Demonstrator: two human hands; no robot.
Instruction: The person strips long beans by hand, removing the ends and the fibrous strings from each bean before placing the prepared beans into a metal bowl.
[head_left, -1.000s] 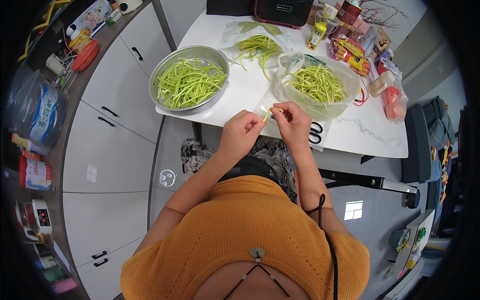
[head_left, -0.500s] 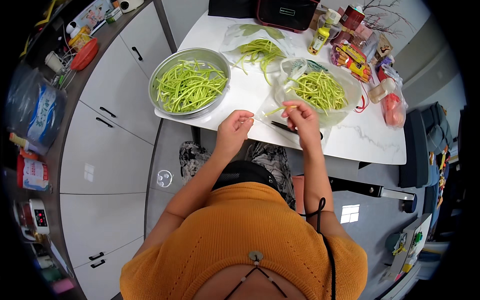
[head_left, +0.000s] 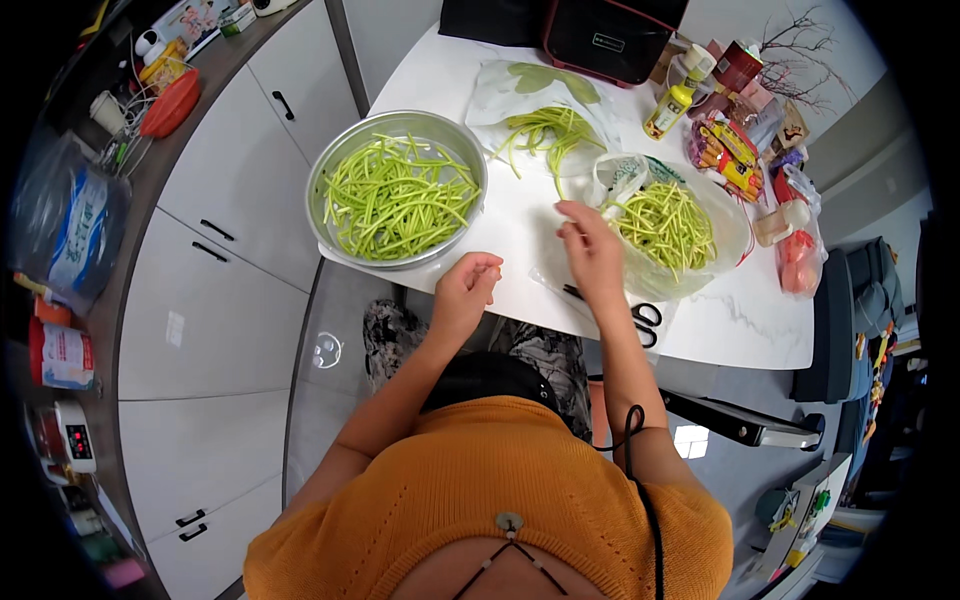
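Note:
My left hand is held before the table's front edge, thumb and fingers closed together; whatever they pinch is too small to make out. My right hand reaches over the table with its thumb and forefinger apart, near the dangling end of the long green stems on a plastic bag. A round metal pan of cut green stems stands at the left. More stems fill an open, pale plastic bag at the right. Black-handled scissors lie partly under my right wrist.
Along the back stand a black box-shaped appliance and a yellow bottle. Packaged sausages and a bag of reddish fruit sit at the right. White cabinets run along the left side.
My right hand has moved forward and away from my left, and the stem piece it pinched no longer shows. The view has shifted; more of the scissors is visible.

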